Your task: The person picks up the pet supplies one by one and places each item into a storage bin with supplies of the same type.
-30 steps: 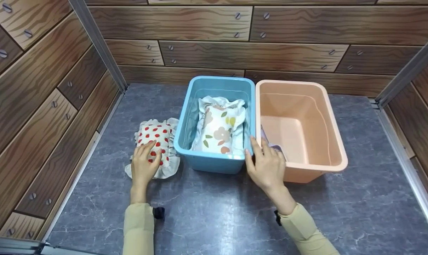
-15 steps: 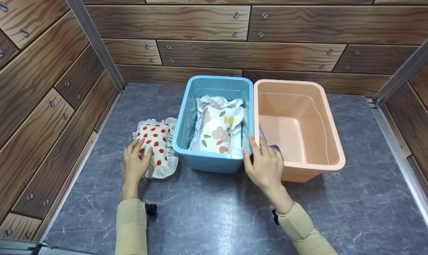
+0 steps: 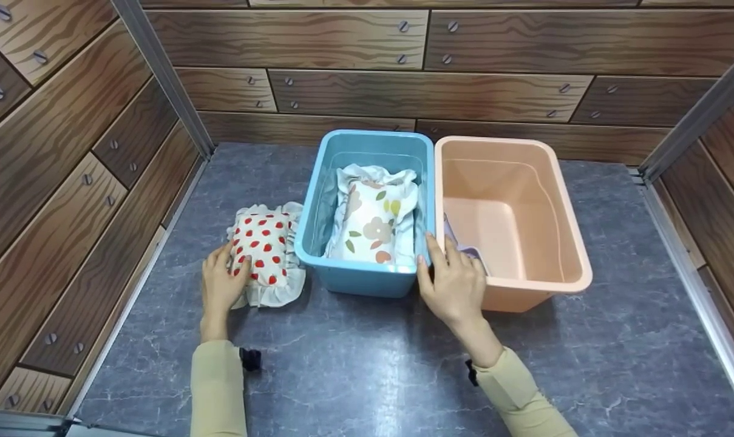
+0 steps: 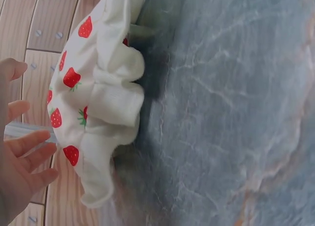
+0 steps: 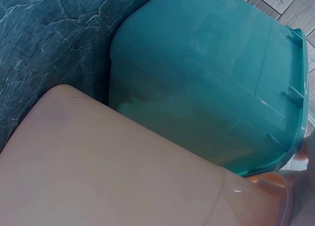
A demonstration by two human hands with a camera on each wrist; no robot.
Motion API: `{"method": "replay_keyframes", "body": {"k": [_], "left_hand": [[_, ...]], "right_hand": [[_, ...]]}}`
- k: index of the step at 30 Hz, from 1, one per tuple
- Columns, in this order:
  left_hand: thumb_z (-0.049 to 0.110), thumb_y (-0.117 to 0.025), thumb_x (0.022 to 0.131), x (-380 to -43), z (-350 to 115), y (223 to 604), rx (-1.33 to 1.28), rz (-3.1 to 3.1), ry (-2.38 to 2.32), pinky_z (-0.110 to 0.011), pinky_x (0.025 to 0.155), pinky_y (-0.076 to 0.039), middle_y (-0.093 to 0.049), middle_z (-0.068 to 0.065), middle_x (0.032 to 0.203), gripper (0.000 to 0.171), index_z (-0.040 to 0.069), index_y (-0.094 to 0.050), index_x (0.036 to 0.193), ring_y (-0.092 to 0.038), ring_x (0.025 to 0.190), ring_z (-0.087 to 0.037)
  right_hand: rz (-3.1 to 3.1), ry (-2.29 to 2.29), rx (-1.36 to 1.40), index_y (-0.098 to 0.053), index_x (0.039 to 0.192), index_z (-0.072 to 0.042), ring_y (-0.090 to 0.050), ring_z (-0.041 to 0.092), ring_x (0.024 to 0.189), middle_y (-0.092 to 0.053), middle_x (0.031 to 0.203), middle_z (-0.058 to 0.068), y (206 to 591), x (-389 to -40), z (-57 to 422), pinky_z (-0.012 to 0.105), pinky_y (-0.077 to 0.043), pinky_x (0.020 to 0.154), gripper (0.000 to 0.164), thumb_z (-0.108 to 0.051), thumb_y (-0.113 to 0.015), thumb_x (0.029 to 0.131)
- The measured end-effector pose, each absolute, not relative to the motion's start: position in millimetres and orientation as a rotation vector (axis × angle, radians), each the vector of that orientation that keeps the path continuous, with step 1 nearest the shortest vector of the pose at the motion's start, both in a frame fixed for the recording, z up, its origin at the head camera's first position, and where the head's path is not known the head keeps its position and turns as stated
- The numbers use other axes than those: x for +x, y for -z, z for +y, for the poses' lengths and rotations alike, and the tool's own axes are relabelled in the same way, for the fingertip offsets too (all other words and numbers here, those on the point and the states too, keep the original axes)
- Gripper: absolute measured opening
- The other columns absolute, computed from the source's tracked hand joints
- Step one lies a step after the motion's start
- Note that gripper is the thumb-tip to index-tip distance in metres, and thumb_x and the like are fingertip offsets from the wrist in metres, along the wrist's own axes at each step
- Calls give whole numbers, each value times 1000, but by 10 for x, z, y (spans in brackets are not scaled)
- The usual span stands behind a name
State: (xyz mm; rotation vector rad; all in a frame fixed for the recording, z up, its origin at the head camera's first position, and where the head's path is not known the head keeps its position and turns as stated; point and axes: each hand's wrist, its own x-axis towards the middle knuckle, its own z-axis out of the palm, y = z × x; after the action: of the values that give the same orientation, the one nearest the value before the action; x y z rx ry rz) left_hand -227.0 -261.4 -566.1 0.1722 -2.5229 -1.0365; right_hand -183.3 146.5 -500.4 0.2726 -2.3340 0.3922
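A small white cushion with red strawberries and a ruffled edge lies on the dark floor. My left hand is at its left side, fingers parted and slightly bent; the left wrist view has this hand spread just beside the fabric. My right hand rests across the adjoining front corners of a blue bin and a peach bin, its fingers lying over the rims. Inside the blue bin sits a flowered, ruffled cushion. Something purple, partly hidden by the rim and hand, lies in the peach bin.
Wood-patterned walls enclose the left, back and right sides, with metal posts at the corners. The bins stand side by side near the back wall. Grey marbled floor extends in front of them.
My left hand has moved left, from over the strawberry cushion to its left edge. My right hand stays on the bin rims.
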Motion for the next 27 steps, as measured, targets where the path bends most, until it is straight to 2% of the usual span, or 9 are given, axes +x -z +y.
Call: {"method": "replay_keyframes", "body": {"k": [14, 27], "left_hand": [[34, -61, 94, -2338, -2738, 5767, 292, -2707, 1127, -63, 105, -30, -38, -33, 142, 67, 2, -39, 148, -34, 130, -49], [39, -58, 95, -2426, -2751, 5776, 282, -2786, 1208, -63, 107, -29, -38, -33, 140, 71, 4, -32, 152, -35, 131, -49]], "right_hand": [[-2321, -381, 282, -68, 124, -8, -65, 40, 74, -67, 113, 27, 5019, -1831, 1467, 47, -45, 63, 43, -35, -54, 93], [-2339, -374, 268, -68, 124, -8, -66, 39, 78, -67, 112, 26, 5004, -1835, 1466, 47, -45, 65, 44, -34, -53, 93]]}}
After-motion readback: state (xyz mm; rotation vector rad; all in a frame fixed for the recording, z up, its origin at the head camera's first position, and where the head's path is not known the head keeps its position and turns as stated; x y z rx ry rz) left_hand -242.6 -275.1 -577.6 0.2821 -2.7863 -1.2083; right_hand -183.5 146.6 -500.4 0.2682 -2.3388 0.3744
